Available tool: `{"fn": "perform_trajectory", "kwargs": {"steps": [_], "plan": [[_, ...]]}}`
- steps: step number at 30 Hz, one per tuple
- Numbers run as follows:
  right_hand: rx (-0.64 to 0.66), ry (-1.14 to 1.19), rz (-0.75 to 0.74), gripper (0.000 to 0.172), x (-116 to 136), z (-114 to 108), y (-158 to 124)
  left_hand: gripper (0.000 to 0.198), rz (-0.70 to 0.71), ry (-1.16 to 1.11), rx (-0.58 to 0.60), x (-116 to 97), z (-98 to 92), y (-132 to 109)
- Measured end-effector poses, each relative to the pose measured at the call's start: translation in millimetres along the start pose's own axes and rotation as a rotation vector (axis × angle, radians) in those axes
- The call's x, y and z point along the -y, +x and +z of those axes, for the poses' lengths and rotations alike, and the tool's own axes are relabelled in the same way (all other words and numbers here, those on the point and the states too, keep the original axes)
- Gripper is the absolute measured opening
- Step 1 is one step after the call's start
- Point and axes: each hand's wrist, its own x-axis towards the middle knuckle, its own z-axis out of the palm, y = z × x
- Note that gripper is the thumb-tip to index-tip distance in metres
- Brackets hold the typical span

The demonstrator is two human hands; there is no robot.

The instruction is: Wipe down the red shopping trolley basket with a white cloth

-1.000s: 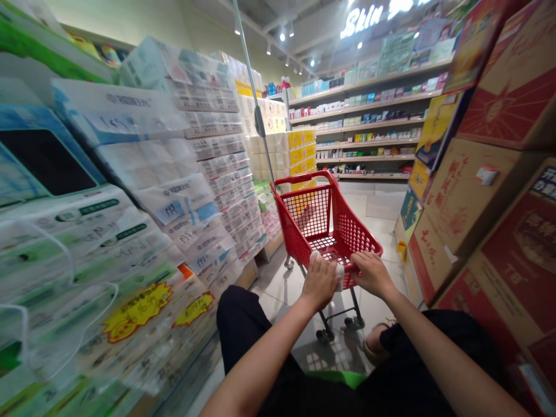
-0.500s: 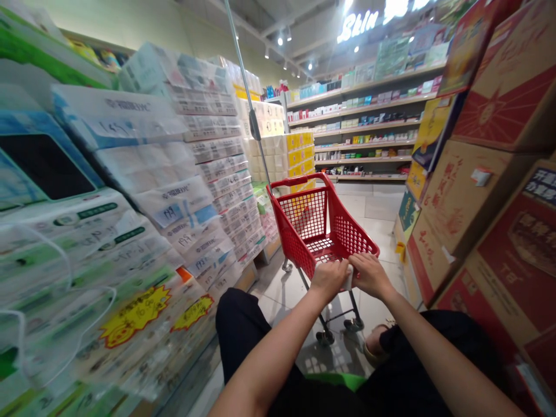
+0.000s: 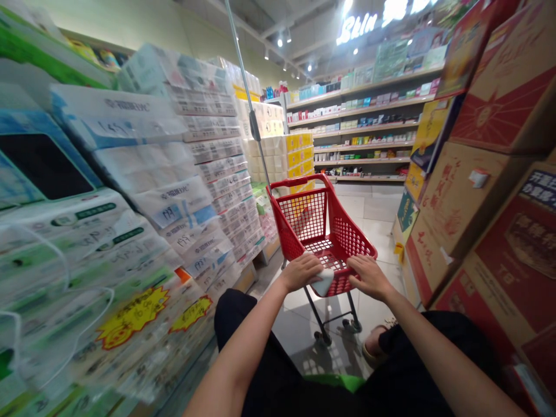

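A red plastic shopping cart [image 3: 353, 234] with a mesh basket stands in front of me, its near edge toward me. My left hand [image 3: 303, 271] is closed over the left part of that edge, with a folded white cloth [image 3: 323, 282] pressed under its fingers against the rim. At the near right corner, my right hand [image 3: 369, 277] has its fingers curled over the rim. The basket's mesh floor shows bare, and a thin metal pole [image 3: 243, 69] rises from the cart's far left corner.
Stacked tissue packs [image 3: 174, 202] line the left side, with yellow price signs [image 3: 132, 317] on them. Cardboard boxes [image 3: 456, 197] are piled on the right. Shelves [image 3: 360, 127] of small goods stand across the far end of the tiled floor [image 3: 369, 205].
My left hand has slid left along the cart's near edge with the cloth, away from my right hand. The right hand stays at the right corner; the cart has hardly moved.
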Motion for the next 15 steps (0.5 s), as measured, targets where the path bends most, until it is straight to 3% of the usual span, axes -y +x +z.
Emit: {"fn": "perform_trajectory", "kwargs": {"steps": [2,8,15], "plan": [[0.0,0.01,0.001,0.009,2,0,2,0.03,-0.032,0.009,-0.009,0,1.4,-2],[-0.019,-0.006,0.052,0.032,5,2,6,0.033,-0.143,0.069,-0.027,-13,12.5,5],[-0.067,-0.153,0.065,0.031,-2,-8,-4,0.036,-0.149,0.107,-0.006,-37,18.4,32]]}}
